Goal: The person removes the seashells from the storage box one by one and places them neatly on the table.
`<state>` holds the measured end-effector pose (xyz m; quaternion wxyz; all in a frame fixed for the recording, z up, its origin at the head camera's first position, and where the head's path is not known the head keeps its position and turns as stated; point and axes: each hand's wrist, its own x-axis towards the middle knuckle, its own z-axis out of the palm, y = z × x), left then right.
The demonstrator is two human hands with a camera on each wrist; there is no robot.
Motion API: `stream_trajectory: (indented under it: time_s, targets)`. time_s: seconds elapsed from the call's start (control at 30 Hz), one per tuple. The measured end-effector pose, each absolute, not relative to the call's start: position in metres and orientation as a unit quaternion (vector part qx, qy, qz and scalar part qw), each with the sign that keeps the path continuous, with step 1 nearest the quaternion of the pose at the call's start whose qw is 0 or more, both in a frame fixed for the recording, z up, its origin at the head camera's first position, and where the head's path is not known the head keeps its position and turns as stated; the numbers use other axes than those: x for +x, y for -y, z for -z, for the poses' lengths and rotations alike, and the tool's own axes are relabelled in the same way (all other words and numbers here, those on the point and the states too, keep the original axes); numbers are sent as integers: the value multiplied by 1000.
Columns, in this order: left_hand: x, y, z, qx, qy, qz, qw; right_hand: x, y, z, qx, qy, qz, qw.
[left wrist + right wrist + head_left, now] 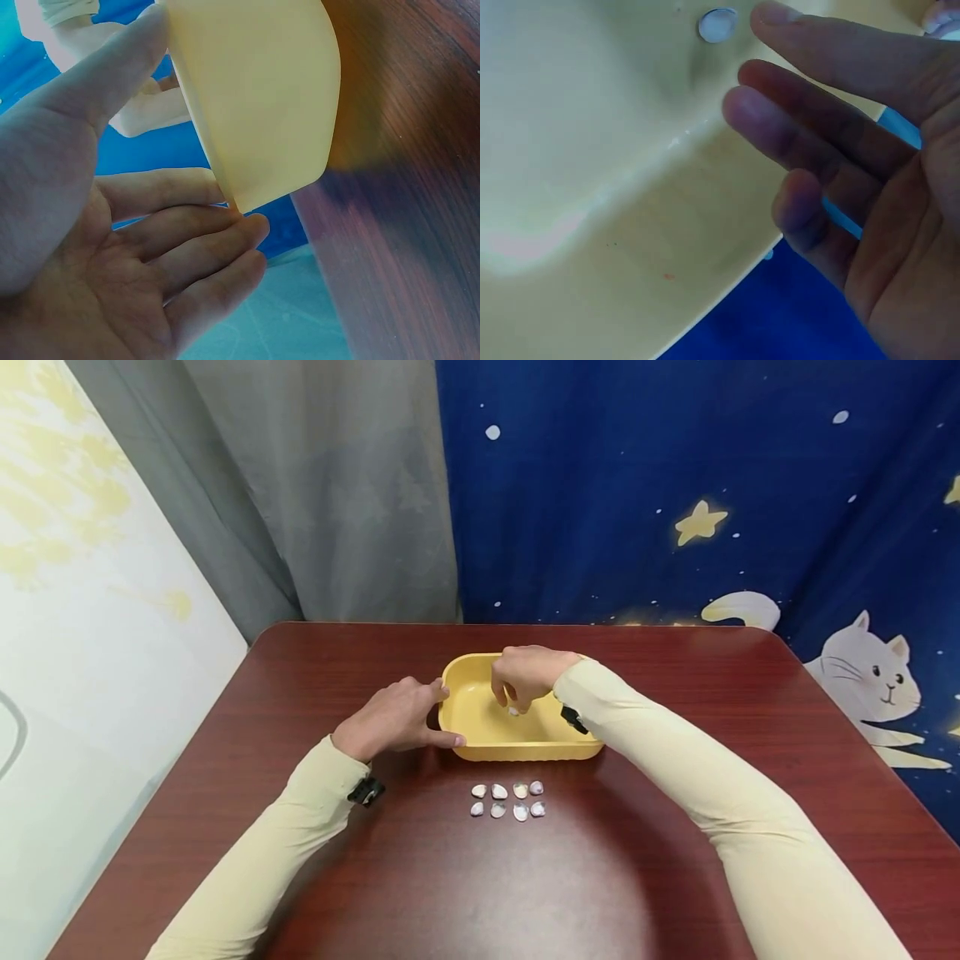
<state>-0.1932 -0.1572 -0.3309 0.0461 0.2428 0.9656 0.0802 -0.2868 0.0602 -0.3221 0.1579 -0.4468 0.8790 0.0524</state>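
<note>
A yellow plastic basin (pixel 525 750) stands on the table in the head view. My left hand (pixel 397 714) holds its left end, thumb on the near rim and fingers at the left rim. The left wrist view shows this hand (pixel 165 255) against the basin's outer wall (pixel 262 90). My right hand (pixel 528 672) reaches down inside the basin. Below its fingertips, a small whitish seashell (pixel 513 711) lies on the basin floor. In the right wrist view the shell (pixel 718 25) sits apart from the loosely bent fingers of the right hand (pixel 855 157).
Several small shells (pixel 499 792) lie in two short rows on the dark red table (pixel 360 893), in front of the basin. Behind the table hang a grey curtain (pixel 360 510) and a blue one (pixel 585 485) with stars and a cat. A white wall (pixel 90 635) stands on the left.
</note>
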Motion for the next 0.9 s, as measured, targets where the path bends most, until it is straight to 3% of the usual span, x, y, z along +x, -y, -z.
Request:
stream_trajectory:
  time_s: [0.9]
  targets:
    - [-192, 159, 332, 238, -966, -90, 51, -291, -58, 351, -461, -878, -54, 121]
